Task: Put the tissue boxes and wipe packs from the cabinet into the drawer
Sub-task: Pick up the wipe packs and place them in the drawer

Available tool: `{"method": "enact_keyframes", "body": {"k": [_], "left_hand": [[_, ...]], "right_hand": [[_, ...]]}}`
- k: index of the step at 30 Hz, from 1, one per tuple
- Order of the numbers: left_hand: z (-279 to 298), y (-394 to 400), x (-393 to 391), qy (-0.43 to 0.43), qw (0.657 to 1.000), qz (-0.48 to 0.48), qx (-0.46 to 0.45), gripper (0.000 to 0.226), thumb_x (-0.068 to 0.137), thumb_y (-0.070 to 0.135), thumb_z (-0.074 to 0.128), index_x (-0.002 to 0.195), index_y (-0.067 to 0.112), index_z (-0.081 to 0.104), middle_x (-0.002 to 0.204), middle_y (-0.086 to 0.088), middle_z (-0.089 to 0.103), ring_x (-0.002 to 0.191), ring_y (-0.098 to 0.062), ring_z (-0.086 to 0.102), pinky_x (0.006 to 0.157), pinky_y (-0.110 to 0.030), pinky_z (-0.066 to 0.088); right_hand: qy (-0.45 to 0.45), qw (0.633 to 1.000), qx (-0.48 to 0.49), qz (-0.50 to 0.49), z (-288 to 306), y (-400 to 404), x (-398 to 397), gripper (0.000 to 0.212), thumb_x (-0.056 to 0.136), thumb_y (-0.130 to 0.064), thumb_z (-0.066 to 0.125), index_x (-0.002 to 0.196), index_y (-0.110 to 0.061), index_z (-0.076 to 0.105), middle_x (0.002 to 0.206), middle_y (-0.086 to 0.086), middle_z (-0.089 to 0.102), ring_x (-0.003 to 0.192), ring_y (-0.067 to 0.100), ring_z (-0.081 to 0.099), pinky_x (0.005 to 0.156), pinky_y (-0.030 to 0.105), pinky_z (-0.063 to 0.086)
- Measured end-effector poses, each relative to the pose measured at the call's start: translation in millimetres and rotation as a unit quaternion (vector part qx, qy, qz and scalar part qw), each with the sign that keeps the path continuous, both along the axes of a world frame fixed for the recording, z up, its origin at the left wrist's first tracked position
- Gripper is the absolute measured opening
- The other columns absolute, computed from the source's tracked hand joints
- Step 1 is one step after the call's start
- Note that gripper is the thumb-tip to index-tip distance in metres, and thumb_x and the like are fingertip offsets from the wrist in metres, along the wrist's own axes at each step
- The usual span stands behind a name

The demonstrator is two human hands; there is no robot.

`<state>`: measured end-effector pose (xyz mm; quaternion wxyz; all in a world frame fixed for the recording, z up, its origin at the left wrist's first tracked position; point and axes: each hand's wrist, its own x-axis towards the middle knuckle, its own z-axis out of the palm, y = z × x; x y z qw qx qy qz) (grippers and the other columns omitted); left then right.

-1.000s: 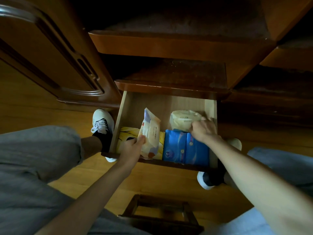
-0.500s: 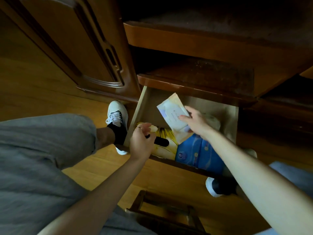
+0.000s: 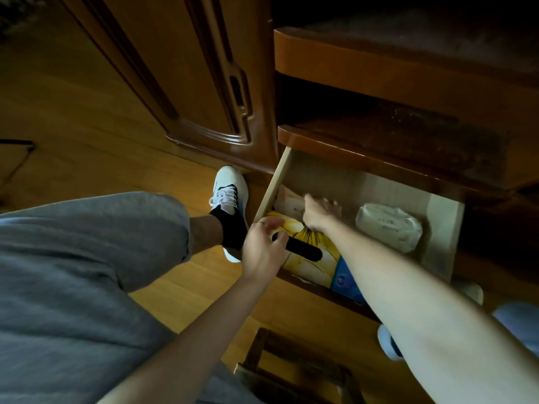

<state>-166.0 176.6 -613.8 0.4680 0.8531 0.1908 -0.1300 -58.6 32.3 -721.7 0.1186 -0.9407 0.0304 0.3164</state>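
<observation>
the drawer (image 3: 443,225) is standing pulled out from the bottom of the wooden cabinet (image 3: 408,74), sitting at about three o'clock from the frame's middle. inside it, a yellow tissue box (image 3: 318,258) with a black slot is lying along the near left side. the left hand (image 3: 264,247) is resting on that box's left end, fingers curling over its edge and gripping it, thumb lying at the slot's left tip. the right hand (image 3: 319,212) is reaching across to the drawer's back left corner, at about twelve o'clock from the yellow box, fingers spreading and pressing down on a pale wipe pack (image 3: 288,201) that is lying there; the fingers are looking mostly straight, not wrapping around it. a blue pack (image 3: 345,282) is showing just beside the yellow box at its four o'clock, mostly hiding under the right forearm. a pale green wipe pack (image 3: 389,225) is lying toward the drawer's right side, at three o'clock from the right hand and apart from it. the cabinet door (image 3: 186,71) is hanging open at eleven o'clock. a white shoe (image 3: 229,191) is sitting on the wood floor (image 3: 87,141) just left of the drawer. a small wooden stool (image 3: 294,371) is standing at six o'clock.
</observation>
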Motion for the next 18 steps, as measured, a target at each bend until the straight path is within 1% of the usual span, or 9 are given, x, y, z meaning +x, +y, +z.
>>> {"method": "enact_keyframes", "body": {"k": [3, 4, 6, 8, 11, 12, 14, 15, 18], "left_hand": [[-0.5, -1.8, -1.4, -0.007, 0.999, -0.033, 0.029, 0.032, 0.096, 0.022, 0.059, 0.128, 0.022, 0.064, 0.132, 0.000, 0.059, 0.112, -0.009, 0.054, 0.083, -0.012, 0.045], [-1.3, -2.2, -3.5, -0.014, 0.996, -0.055, 0.071, 0.036, 0.096, 0.023, 0.059, 0.132, 0.021, 0.062, 0.134, 0.000, 0.057, 0.121, -0.014, 0.052, 0.093, -0.021, 0.047], [-4.8, -2.6, -8.3, -0.028, 0.979, -0.112, 0.166, 0.044, 0.096, 0.029, 0.058, 0.139, 0.021, 0.058, 0.142, 0.000, 0.052, 0.137, -0.022, 0.040, 0.111, -0.039, 0.040], [-10.1, -1.4, -12.3, -0.001, 0.963, -0.168, 0.211, 0.048, 0.098, 0.035, 0.054, 0.144, 0.021, 0.053, 0.149, 0.001, 0.047, 0.146, -0.024, 0.030, 0.118, -0.045, 0.031], [-19.1, 3.0, -17.2, 0.075, 0.939, -0.252, 0.220, 0.046, 0.102, 0.038, 0.045, 0.144, 0.020, 0.052, 0.152, -0.001, 0.046, 0.147, -0.027, 0.033, 0.119, -0.050, 0.029], [-21.2, 4.5, -19.5, 0.079, 0.922, -0.290, 0.243, 0.043, 0.103, 0.037, 0.042, 0.140, 0.018, 0.055, 0.150, -0.002, 0.048, 0.143, -0.028, 0.038, 0.118, -0.049, 0.031], [-24.4, 6.9, -24.4, 0.070, 0.881, -0.358, 0.301, 0.041, 0.105, 0.037, 0.035, 0.133, 0.017, 0.057, 0.148, -0.004, 0.046, 0.140, -0.029, 0.041, 0.117, -0.049, 0.029], [-25.0, 6.7, -25.6, 0.072, 0.866, -0.378, 0.318, 0.042, 0.105, 0.038, 0.032, 0.134, 0.017, 0.055, 0.151, -0.005, 0.043, 0.142, -0.029, 0.038, 0.119, -0.051, 0.026], [-22.4, 3.4, -22.7, 0.104, 0.846, -0.402, 0.334, 0.041, 0.107, 0.040, 0.028, 0.123, 0.017, 0.059, 0.149, -0.009, 0.043, 0.137, -0.032, 0.041, 0.117, -0.053, 0.026]], "right_hand": [[-0.031, 0.999, -0.023, -0.017, 2.4, -10.3, -2.3, 0.071, 0.095, -0.007, 0.045, 0.158, -0.018, 0.014, 0.164, 0.018, 0.025, 0.150, 0.037, 0.024, 0.121, 0.052, 0.015], [-0.036, 0.999, -0.018, -0.009, 3.0, -14.6, -4.7, 0.072, 0.095, -0.007, 0.048, 0.158, -0.019, 0.016, 0.166, 0.016, 0.021, 0.150, 0.037, 0.023, 0.121, 0.053, 0.019], [0.026, 0.999, 0.044, -0.010, 3.5, -20.1, -9.4, 0.063, 0.099, -0.009, 0.044, 0.158, -0.022, 0.026, 0.167, 0.011, 0.023, 0.149, 0.036, 0.028, 0.120, 0.051, 0.027], [0.083, 0.992, 0.096, -0.003, 5.6, -24.8, -11.6, 0.055, 0.105, -0.013, 0.035, 0.159, -0.023, 0.031, 0.168, 0.009, 0.024, 0.147, 0.035, 0.034, 0.120, 0.049, 0.031], [0.076, 0.983, 0.162, -0.040, 23.7, -34.2, -10.5, 0.047, 0.110, -0.017, 0.030, 0.155, -0.022, 0.042, 0.165, 0.008, 0.031, 0.147, 0.032, 0.035, 0.122, 0.043, 0.027], [0.058, 0.980, 0.181, -0.058, 31.9, -39.5, -11.7, 0.046, 0.110, -0.017, 0.030, 0.153, -0.021, 0.045, 0.162, 0.008, 0.037, 0.141, 0.030, 0.043, 0.117, 0.039, 0.034], [0.003, 0.973, 0.205, -0.101, 49.1, -56.1, -18.0, 0.043, 0.110, -0.016, 0.032, 0.147, -0.024, 0.052, 0.152, 0.007, 0.050, 0.113, 0.022, 0.061, 0.090, 0.030, 0.049], [-0.029, 0.970, 0.210, -0.120, 57.3, -67.6, -22.4, 0.042, 0.109, -0.016, 0.034, 0.143, -0.026, 0.056, 0.148, 0.004, 0.055, 0.109, 0.021, 0.062, 0.084, 0.028, 0.049], [-0.094, 0.960, 0.212, -0.159, 80.4, -110.2, -38.0, 0.035, 0.107, -0.013, 0.041, 0.129, -0.024, 0.066, 0.139, -0.001, 0.063, 0.121, 0.019, 0.061, 0.097, 0.028, 0.047]]}}
